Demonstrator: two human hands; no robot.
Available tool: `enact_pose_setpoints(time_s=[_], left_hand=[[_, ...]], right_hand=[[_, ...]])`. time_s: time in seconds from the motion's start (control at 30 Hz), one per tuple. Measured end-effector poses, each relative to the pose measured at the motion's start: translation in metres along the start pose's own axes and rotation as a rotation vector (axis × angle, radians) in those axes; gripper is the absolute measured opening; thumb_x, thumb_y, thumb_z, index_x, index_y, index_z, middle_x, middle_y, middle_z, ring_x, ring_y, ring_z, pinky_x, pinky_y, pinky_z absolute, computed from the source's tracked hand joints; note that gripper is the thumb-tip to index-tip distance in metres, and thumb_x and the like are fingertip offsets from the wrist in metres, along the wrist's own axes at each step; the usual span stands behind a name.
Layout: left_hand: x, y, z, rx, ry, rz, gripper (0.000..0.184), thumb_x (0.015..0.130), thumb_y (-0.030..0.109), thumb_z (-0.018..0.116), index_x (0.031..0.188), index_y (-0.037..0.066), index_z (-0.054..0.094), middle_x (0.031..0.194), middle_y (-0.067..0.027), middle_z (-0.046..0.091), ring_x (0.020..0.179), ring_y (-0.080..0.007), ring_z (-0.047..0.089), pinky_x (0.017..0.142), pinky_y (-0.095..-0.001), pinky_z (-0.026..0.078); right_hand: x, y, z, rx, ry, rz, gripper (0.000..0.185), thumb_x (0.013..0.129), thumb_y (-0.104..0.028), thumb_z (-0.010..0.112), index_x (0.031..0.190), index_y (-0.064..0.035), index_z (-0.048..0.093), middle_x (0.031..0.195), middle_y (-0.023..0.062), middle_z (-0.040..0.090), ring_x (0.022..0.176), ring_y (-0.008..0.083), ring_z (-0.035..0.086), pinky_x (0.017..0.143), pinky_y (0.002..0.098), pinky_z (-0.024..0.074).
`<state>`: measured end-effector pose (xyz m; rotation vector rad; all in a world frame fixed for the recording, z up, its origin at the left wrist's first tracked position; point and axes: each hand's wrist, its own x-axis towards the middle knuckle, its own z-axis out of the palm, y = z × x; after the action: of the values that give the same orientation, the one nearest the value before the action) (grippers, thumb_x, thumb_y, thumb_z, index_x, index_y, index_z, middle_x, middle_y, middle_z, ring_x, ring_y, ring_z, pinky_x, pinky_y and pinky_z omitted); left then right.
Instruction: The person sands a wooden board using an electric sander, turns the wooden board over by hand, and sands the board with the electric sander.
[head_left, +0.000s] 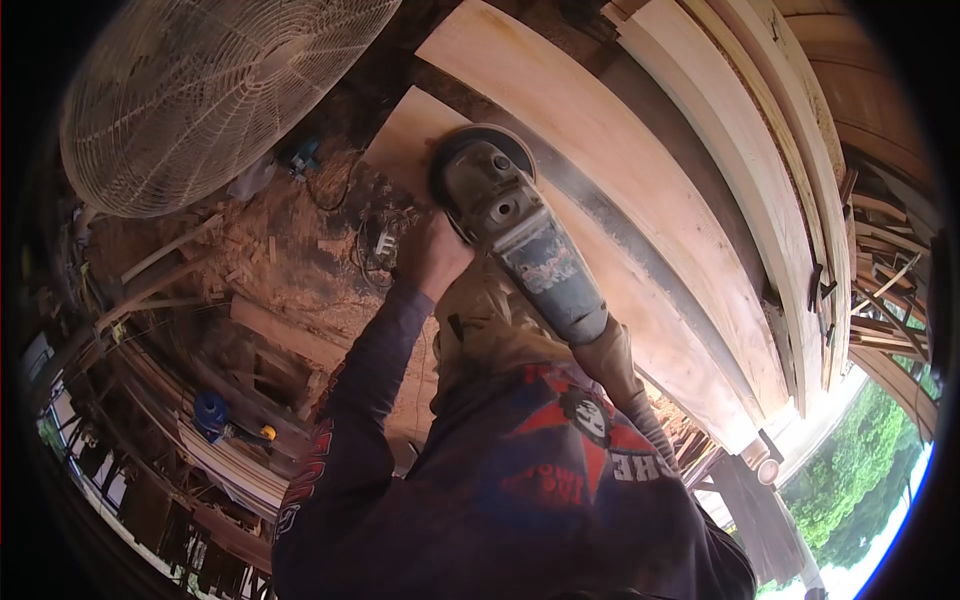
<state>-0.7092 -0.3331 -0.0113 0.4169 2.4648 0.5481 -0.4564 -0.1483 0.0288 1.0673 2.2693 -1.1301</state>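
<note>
A large power sander [545,262] with a dark round disc rests over the near wooden board [408,137], its disc near the board's upper left end. My left hand [436,254] is closed beside the disc at the sander's head, on its left side; the side handle it wraps round is mostly hidden. At the rear end of the tool body, my right hand [606,357] is closed round the grip, its fingers partly hidden under the tool. A second long pale board [600,140] lies parallel, beyond a dark gap.
A big wire-caged fan [235,95] stands at the upper left. More curved planks [740,130] are stacked at the right. Sawdust [290,250] and wood scraps cover the ground at left. A blue tool [211,412] lies at lower left, a teal one [304,154] near the fan.
</note>
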Motion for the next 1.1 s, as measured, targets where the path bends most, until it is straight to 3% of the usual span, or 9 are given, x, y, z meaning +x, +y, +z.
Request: enact_pose_setpoints(time_s=[0.2,0.4,0.47,0.7,0.83,0.93,1.1], left_hand=[[-0.014,-0.015,0.016,-0.086,-0.056,-0.057,0.036,0.077,0.027,0.077,0.097,0.000,0.066,0.096,-0.0274,0.071,0.091,-0.0457,0.070,0.082,-0.0521,0.057],[0.027,-0.051,-0.018,-0.070,0.186,-0.005,0.038,0.074,0.026,0.078,0.098,0.000,0.067,0.096,-0.0273,0.071,0.092,-0.0458,0.070,0.083,-0.0520,0.057],[0.031,-0.055,-0.033,-0.011,0.010,-0.103,0.039,0.074,0.025,0.079,0.099,-0.001,0.066,0.097,-0.0269,0.071,0.092,-0.0457,0.070,0.083,-0.0521,0.057],[0.002,-0.047,-0.005,-0.120,0.160,-0.016,0.033,0.073,0.021,0.078,0.093,-0.001,0.064,0.090,-0.0250,0.070,0.086,-0.0453,0.070,0.078,-0.0539,0.056],[-0.001,-0.044,-0.003,-0.124,0.105,-0.021,0.031,0.071,0.020,0.080,0.089,0.001,0.062,0.087,-0.0234,0.070,0.084,-0.0444,0.070,0.075,-0.0531,0.056],[0.016,-0.054,-0.010,-0.107,0.162,-0.050,0.030,0.072,0.019,0.079,0.090,0.001,0.063,0.086,-0.0235,0.069,0.084,-0.0451,0.069,0.076,-0.0536,0.056],[0.036,-0.063,-0.038,-0.150,0.263,-0.069,0.026,0.074,0.018,0.076,0.090,0.001,0.064,0.088,-0.0245,0.069,0.088,-0.0458,0.069,0.078,-0.0539,0.056]], right_hand=[[0.006,0.008,-0.003,-0.003,-0.017,0.000,0.050,0.074,-0.027,0.079,0.111,0.0057,0.069,0.090,0.0320,0.071,0.094,0.0464,0.071,0.079,0.0487,0.0576],[0.055,-0.049,0.003,-0.045,-0.052,-0.148,0.043,0.075,-0.027,0.079,0.103,0.0054,0.069,0.090,0.0315,0.070,0.092,0.0465,0.071,0.076,0.0486,0.0574],[0.055,-0.061,0.003,-0.084,-0.073,-0.161,0.041,0.075,-0.026,0.079,0.100,0.0053,0.069,0.090,0.0314,0.070,0.092,0.0466,0.071,0.075,0.0485,0.0573],[0.036,-0.046,-0.001,-0.133,-0.063,-0.080,0.046,0.075,-0.026,0.079,0.108,0.0052,0.071,0.097,0.0292,0.073,0.101,0.0419,0.072,0.083,0.0450,0.0580],[0.039,-0.027,0.004,-0.229,-0.086,-0.283,0.049,0.074,-0.027,0.080,0.112,0.0030,0.070,0.102,0.0265,0.074,0.104,0.0419,0.071,0.084,0.0456,0.0578],[0.056,-0.052,0.003,-0.225,-0.086,-0.059,0.045,0.074,-0.024,0.079,0.108,0.0036,0.071,0.098,0.0270,0.074,0.100,0.0422,0.072,0.082,0.0452,0.0581],[0.080,-0.082,0.004,-0.161,-0.089,-0.137,0.035,0.075,-0.018,0.076,0.101,0.0052,0.071,0.091,0.0290,0.073,0.094,0.0421,0.073,0.076,0.0452,0.0582]])
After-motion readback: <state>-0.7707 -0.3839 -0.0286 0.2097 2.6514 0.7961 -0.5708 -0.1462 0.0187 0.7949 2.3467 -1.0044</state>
